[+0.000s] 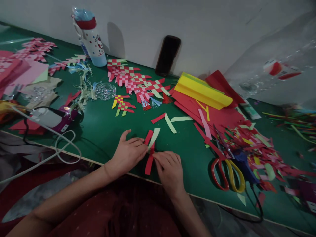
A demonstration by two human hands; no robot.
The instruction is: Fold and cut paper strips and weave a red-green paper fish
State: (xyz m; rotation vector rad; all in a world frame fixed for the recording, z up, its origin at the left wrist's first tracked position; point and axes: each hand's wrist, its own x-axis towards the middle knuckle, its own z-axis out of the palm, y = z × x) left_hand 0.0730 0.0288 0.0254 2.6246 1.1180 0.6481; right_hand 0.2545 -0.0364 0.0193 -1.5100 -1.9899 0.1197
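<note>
Both my hands rest on the green table (103,128) near its front edge. My left hand (129,152) has its fingers closed on red and pale green paper strips (151,144) that cross each other. My right hand (170,169) pinches the same strips from the right, at their lower part. A long red strip hangs down between the two hands. More loose strips (170,121), red and pale green, lie just beyond the hands.
Woven red-and-white paper pieces (138,84) lie behind. Red and yellow paper sheets (202,90), scraps and scissors (227,172) are at right. A water bottle (90,38) and a phone (168,56) stand by the wall. A purple device (58,118) with white cable sits left.
</note>
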